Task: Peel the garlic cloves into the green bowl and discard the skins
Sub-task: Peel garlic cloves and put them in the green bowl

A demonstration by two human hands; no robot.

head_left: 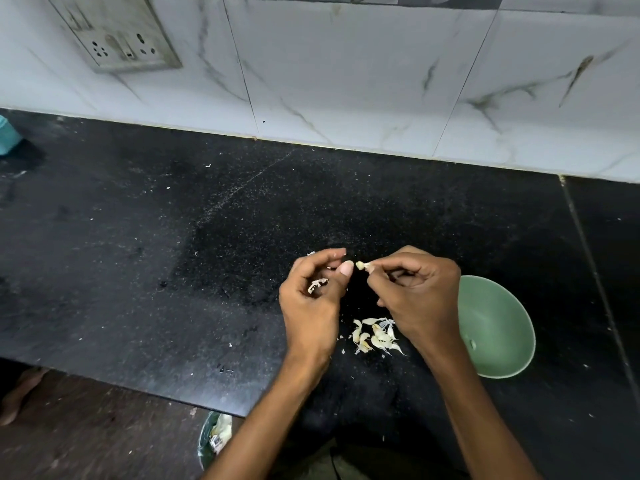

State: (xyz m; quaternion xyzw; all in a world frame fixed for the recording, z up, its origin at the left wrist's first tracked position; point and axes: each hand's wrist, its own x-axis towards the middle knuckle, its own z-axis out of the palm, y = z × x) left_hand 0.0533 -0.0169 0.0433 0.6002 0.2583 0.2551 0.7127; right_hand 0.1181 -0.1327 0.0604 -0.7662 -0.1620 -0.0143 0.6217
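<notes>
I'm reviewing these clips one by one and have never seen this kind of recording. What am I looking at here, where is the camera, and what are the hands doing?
There is no machine here: a person wears one wide-angle camera on the head, looking down at their own two bare hands over a black counter. The right hand pinches a small garlic clove at its fingertips. The left hand is curled close to the clove and holds a scrap of skin. A pile of peeled skins lies on the counter between the wrists. The green bowl stands to the right, partly behind the right hand, with a small pale piece inside. A bin with scraps shows below the counter edge.
</notes>
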